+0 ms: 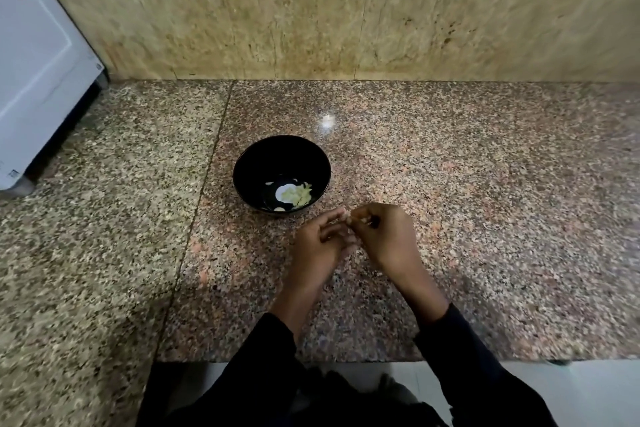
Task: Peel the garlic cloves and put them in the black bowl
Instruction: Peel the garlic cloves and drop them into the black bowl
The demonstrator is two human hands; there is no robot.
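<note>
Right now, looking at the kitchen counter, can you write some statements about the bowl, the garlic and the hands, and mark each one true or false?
1. The black bowl holds pale garlic pieces. True.
2. The bowl is upside down. False: it stands upright, open side up.
3. Both hands meet just in front of the bowl, the left hand beside the right hand. True.
4. The right hand rests inside the bowl. False: it is over the counter.

One black bowl is sitting out, two hands showing (left, right), garlic pieces too blurry to count.
</note>
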